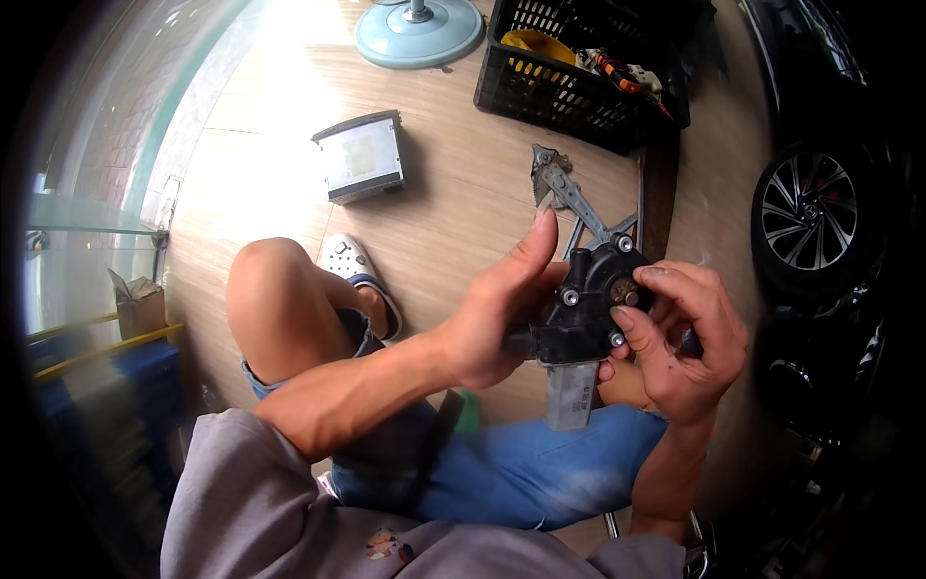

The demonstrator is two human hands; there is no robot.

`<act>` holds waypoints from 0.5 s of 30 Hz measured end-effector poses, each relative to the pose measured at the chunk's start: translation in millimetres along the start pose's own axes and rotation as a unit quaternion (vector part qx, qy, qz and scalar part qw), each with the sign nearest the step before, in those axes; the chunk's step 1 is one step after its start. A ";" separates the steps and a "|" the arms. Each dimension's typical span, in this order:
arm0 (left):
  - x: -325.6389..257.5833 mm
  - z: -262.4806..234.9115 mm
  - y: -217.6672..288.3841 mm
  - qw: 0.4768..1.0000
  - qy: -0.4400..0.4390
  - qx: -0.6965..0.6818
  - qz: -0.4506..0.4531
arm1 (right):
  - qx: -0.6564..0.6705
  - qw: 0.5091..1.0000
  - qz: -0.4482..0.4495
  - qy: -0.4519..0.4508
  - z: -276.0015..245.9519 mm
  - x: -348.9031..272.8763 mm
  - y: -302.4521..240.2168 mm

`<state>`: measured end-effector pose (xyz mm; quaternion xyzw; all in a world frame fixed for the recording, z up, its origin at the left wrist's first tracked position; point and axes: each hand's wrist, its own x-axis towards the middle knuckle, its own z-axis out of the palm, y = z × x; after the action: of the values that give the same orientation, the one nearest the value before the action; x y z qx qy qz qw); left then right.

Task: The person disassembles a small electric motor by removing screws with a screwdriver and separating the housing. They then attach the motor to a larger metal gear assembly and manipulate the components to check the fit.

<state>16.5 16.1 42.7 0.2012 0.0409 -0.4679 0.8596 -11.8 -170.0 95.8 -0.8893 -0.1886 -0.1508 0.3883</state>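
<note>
Above my lap I hold a car window motor, with a black gear housing (579,326) and a silver motor can (569,398) pointing down toward me. My left hand (494,314) supports it from the left, fingers behind the housing and thumb raised clear of it. On the other side, my right hand (687,352) has its thumb and forefinger at the small brownish gear (625,292) on the housing's face. Its other fingers curl behind, partly hidden. Just beyond the motor, a metal window regulator (576,201) with crossed arms lies on the floor.
A boxy metal unit (359,159) sits on the floor at the far left. Behind are a round pale blue base (420,34) and a black plastic crate (569,92) holding yellow and orange items. A dark car's wheel (808,212) stands at right, a glass panel (96,232) at left.
</note>
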 end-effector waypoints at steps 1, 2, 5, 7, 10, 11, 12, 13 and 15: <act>0.8 0.1 -0.7 1.000 0.001 0.000 -0.002 | 0.013 1.000 0.008 0.001 0.4 -0.5 -0.3; 1.7 0.3 -1.6 1.000 0.009 0.003 -0.004 | 0.027 0.999 0.016 0.003 1.1 -1.0 -0.5; 3.7 -0.2 -2.0 1.000 0.015 0.011 -0.009 | 0.023 1.000 0.007 0.010 2.4 -1.8 -0.6; 4.2 0.0 -1.7 1.000 0.015 0.016 -0.011 | 0.018 1.000 -0.003 0.013 2.4 -2.1 1.5; 4.8 1.8 -1.3 1.000 0.013 0.018 -0.006 | 0.010 1.000 -0.020 0.017 1.7 -1.9 2.7; 4.8 2.6 -1.1 1.000 0.013 0.021 -0.003 | 0.008 0.999 -0.026 0.018 1.5 -1.8 2.8; 4.9 3.1 -1.0 1.000 0.013 0.024 0.001 | 0.008 0.999 -0.025 0.018 1.4 -1.9 3.3; 4.8 3.3 -0.9 1.000 0.013 0.023 0.000 | -0.002 0.999 -0.029 0.016 1.4 -2.0 3.8; 4.6 3.5 -0.8 0.999 0.024 0.021 0.000 | -0.013 0.999 -0.031 0.015 2.1 -2.5 4.7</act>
<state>18.0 10.8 44.4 0.2302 0.0516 -0.4632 0.8543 -11.6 -171.9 90.5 -0.8855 -0.2087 -0.1786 0.3747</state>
